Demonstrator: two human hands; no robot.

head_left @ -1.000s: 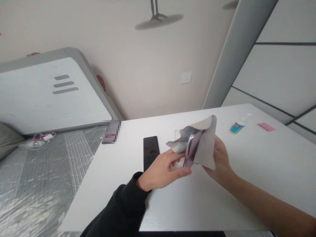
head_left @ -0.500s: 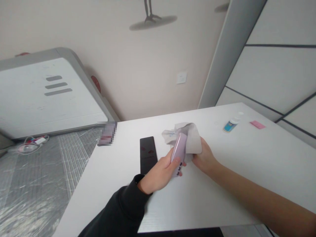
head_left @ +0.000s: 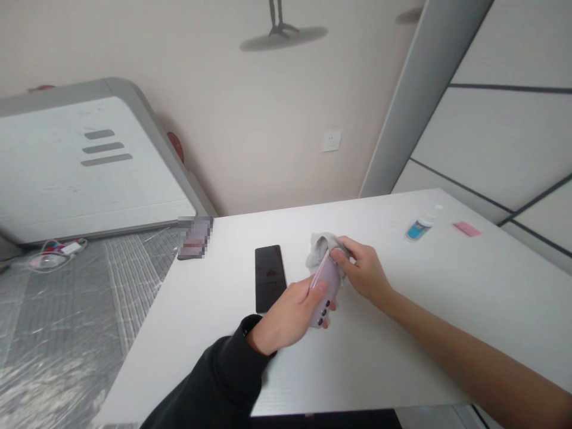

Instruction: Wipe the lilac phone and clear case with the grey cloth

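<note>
Two hands, left (head_left: 286, 313) and right (head_left: 364, 271); two phones, one lilac (head_left: 325, 286) and one black (head_left: 269, 278); one grey cloth (head_left: 319, 247); one small bottle (head_left: 420, 226); one pink slip (head_left: 466, 229); one counter (head_left: 447, 298); one wall socket (head_left: 331, 140)

Bare table (head_left: 447, 310) right of the hands (bottle (head_left: 419, 227) far back); black phone (head_left: 269, 277) crowds the left.

A flat black smartphone (head_left: 269, 278) lies face up on the white rectangular table (head_left: 447, 298). Well to its right, near the table's far edge, a small blue-labelled bottle with a white cap (head_left: 420, 226) lies on its side; just beyond that sits a small pink rectangular slip (head_left: 466, 229). A white wall socket (head_left: 331, 140) is on the beige wall behind the table.
</note>
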